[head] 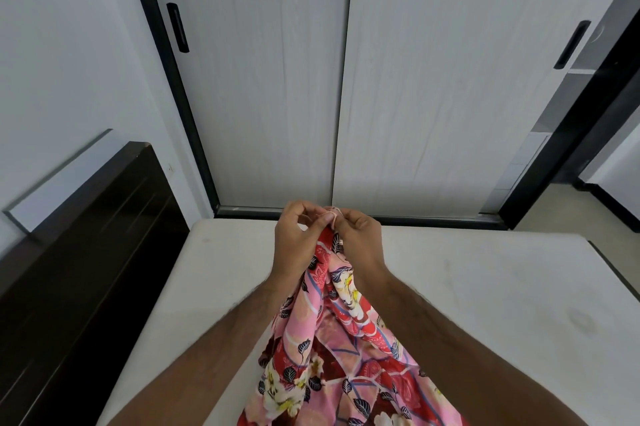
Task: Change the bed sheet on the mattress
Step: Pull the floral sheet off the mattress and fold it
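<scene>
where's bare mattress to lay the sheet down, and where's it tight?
Bare mattress: a wide patch right of the floral sheet, out to its far edge by the wardrobe doors; a narrower strip left, bordered by the dark headboard. Crowded mid-front: left hand and right hand pinch the bunched sheet.

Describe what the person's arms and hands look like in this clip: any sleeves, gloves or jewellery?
Both forearms are bare and hairy as far as the frame shows, with no sleeves in view. The left hand and right hand wear no gloves, and no rings, watch or bracelets are visible.
</scene>
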{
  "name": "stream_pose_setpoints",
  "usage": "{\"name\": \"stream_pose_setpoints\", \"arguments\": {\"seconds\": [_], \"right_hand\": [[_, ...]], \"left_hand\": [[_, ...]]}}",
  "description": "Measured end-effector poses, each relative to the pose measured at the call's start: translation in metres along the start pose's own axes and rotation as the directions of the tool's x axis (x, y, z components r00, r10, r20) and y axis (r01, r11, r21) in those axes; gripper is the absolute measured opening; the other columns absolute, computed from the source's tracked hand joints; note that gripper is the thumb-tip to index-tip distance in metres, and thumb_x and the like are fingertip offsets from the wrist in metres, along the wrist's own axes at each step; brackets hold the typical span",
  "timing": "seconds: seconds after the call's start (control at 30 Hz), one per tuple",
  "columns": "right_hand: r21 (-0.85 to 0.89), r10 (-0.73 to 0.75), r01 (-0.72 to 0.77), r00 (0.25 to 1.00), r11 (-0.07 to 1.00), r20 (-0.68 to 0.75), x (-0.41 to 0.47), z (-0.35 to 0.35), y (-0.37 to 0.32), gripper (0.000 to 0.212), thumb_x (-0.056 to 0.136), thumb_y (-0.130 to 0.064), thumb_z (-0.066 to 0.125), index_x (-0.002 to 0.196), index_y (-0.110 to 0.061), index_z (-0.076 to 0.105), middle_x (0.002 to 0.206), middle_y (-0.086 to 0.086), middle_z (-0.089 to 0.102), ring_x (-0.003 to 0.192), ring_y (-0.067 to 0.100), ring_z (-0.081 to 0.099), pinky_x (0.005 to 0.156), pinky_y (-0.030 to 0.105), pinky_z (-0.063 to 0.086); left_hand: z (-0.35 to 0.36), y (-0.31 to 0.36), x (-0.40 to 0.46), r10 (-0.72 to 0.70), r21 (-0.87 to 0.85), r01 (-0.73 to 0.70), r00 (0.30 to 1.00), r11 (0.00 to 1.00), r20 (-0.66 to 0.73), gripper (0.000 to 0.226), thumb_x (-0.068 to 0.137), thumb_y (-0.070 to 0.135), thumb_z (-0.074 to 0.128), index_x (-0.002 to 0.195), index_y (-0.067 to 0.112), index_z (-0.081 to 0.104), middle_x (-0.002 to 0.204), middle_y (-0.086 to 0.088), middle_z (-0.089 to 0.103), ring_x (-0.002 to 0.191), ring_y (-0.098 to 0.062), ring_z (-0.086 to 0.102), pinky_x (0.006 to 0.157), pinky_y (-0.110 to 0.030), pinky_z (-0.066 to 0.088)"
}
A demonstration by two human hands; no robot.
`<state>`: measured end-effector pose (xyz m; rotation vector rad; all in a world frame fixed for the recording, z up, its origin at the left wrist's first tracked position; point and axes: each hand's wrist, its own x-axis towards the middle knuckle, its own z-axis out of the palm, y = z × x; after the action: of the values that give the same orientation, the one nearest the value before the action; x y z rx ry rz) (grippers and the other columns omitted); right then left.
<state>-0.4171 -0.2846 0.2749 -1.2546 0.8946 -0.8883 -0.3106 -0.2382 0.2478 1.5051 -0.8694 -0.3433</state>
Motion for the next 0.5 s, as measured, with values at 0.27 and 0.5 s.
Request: {"name": "stream_pose_setpoints", "arguments": {"seconds": [0.27,0.5], "right_hand": [[0.096,-0.023,0.018,0.998,0.995,0.06,-0.012,-0.008,0.006,0.02,0.099,-0.021,0.061,0.111,-0.009,0.074,0.1,0.007,0.077,0.095,0.025,0.074,0.088,0.04,0.059],[-0.049,-0.107,0.109,0.994,0.993,0.029,-0.003,-0.043,0.012,0.014,0.096,0.001,0.06,0.102,0.0,0.073,0.089,0.007,0.078,0.079,0.015,0.073,0.071,0.026,0.057]], "left_hand": [[0.008,0.007,0.002,-0.141,-0.056,0.142,0.989,0.988,0.033,0.015,0.086,0.027,0.08,0.083,0.021,0.066,0.081,0.004,0.072,0.079,-0.013,0.07,0.073,-0.032,0.06],[-0.006,-0.001,0.0,-0.135,-0.307,0.269,0.908,0.913,0.395,0.016,0.104,0.019,0.054,0.106,0.004,0.06,0.096,-0.017,0.072,0.088,-0.031,0.072,0.077,-0.044,0.062]]}}
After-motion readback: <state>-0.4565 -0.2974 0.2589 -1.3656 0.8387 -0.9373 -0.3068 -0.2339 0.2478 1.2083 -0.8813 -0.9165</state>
